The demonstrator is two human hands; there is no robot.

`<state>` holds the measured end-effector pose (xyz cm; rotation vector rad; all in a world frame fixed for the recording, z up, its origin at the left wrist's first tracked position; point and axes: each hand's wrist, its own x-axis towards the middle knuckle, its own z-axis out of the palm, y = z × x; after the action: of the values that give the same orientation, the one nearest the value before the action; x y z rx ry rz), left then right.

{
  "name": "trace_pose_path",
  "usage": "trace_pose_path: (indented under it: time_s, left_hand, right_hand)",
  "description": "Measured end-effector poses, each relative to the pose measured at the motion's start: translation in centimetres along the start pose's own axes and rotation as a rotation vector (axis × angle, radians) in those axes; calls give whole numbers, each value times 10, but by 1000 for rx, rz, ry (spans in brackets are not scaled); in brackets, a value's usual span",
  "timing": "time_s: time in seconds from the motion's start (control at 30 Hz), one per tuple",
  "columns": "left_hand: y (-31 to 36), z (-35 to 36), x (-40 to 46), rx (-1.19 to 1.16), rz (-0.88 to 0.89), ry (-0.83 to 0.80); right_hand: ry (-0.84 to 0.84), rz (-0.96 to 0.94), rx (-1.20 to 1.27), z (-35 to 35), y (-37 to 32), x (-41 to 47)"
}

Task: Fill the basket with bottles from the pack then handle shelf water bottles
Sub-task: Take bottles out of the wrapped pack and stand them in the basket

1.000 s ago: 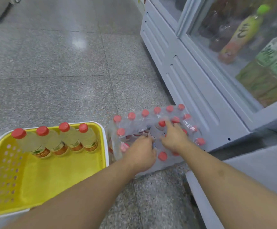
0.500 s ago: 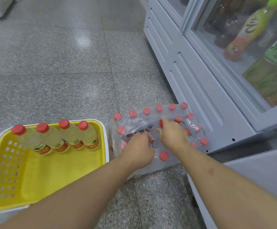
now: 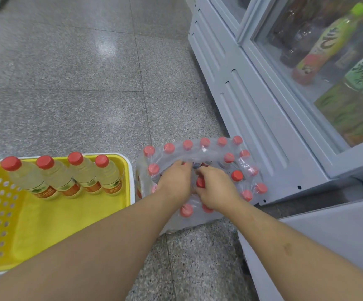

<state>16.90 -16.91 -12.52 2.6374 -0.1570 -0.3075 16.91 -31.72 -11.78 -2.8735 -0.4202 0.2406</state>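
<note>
A shrink-wrapped pack (image 3: 214, 146) of red-capped water bottles stands on the floor, its clear wrap torn open in the middle. Both my hands reach into that opening. My left hand (image 3: 175, 181) curls its fingers over the torn wrap edge at the pack's centre. Right beside it, my right hand (image 3: 216, 190) curls round the neck of a bottle (image 3: 200, 182) whose red cap shows between the two hands. To the left of the pack sits the yellow basket (image 3: 130, 170) with a white rim. Several upright bottles (image 3: 83, 170) line its far wall.
A pale blue glass-door fridge (image 3: 252, 105) stands directly right of the pack, with drink bottles behind its glass. A grey cabinet (image 3: 328, 235) juts in at the lower right. Speckled grey floor tiles (image 3: 67, 83) stretch away to the left and back.
My hands have drawn closer together in the pack's opening. My right hand has slid from the far caps toward the centre and now grips a bottle neck. The view has tilted slightly.
</note>
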Motion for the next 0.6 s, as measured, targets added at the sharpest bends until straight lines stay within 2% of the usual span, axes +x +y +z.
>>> trace_pose_path:
  time_s: [0.07, 0.17, 0.27, 0.43, 0.53, 0.6]
  left_hand:
    - [2, -4, -3, 97, 17, 15]
    - [12, -15, -15, 178, 136, 49]
    - [25, -44, -31, 222, 219, 136]
    - [15, -115, -73, 253, 291, 449]
    - [-2, -171, -103, 168, 279, 609]
    - [-18, -209, -124, 132, 255, 657]
  right_hand:
    - [29, 23, 3, -1, 6, -3]
    - [93, 40, 69, -16, 10, -12]
    - [241, 14, 149, -56, 6, -18]
    - [422, -170, 206, -155, -34, -39]
    - [443, -282, 237, -197, -74, -49]
    - [413, -340, 275, -207, -103, -48]
